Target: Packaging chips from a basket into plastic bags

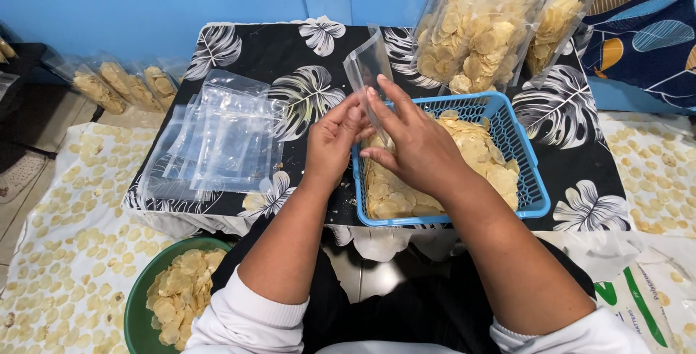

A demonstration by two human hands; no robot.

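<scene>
**Both hands on one clear bag above the chip basket**

The clear plastic bag (366, 64) is small, glossy and see-through, standing upright w/ its open mouth toward the far side of the table; no chips show inside its upper part. It looks the same kind as the stack of empty clear bags (221, 133) lying flat to the left on the black leaf-print cloth (290, 50).

Hard to read: the bag's lower end is covered by both hands, so its bottom & anything in it can't be made out. The filled chip bags (482, 24) at the back are cut off by the top edge. The green bowl of chips (177, 296) near the person's lap is partly cut off by the bottom edge & by the left sleeve.

The left hand (332, 140) is curled, fingers pinching the bag's lower left edge. The right hand (417, 144) is half open, fingers spread, thumb and fingertips pressed on the bag's lower right side; whether it truly grips or only steadies isn't clear. The bag rises between the two hands, just above the near-left corner of the blue plastic basket (518, 155), which is full of pale yellow chips (475, 151). The right hand hangs over those chips.
</scene>
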